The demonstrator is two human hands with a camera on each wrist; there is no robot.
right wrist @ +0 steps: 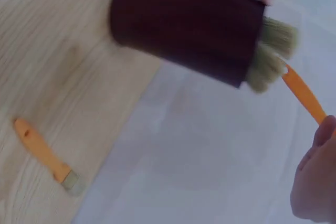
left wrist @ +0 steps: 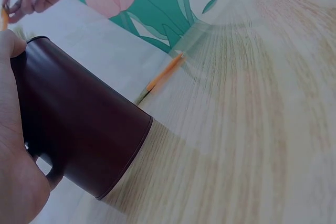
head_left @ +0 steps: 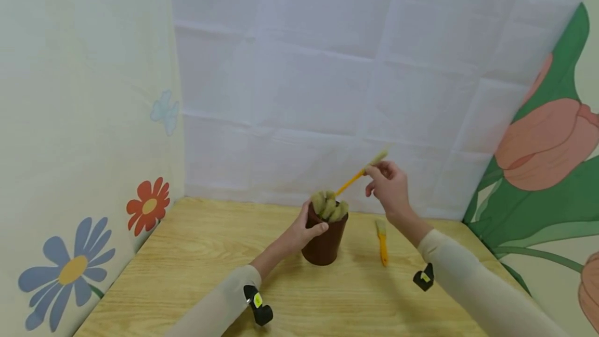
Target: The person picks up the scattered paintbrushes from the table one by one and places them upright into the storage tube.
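A dark cup (head_left: 325, 243), standing upright near the tabletop's (head_left: 187, 254) back edge, is gripped by the left hand (head_left: 304, 229) with fingers curled round its side. Brush heads (head_left: 330, 207) stick out of its mouth. An orange brush (head_left: 361, 172) is pinched by the right hand (head_left: 389, 185), handle end down at the cup's mouth. Another brush (head_left: 382, 242) lies just right of the cup.

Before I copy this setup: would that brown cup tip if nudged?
Probably somewhat: the brown cup looks tall, narrows toward its base, and holds brushes bristles-up, so it may be top-heavy. The left hand gripping it suggests it needs steadying.
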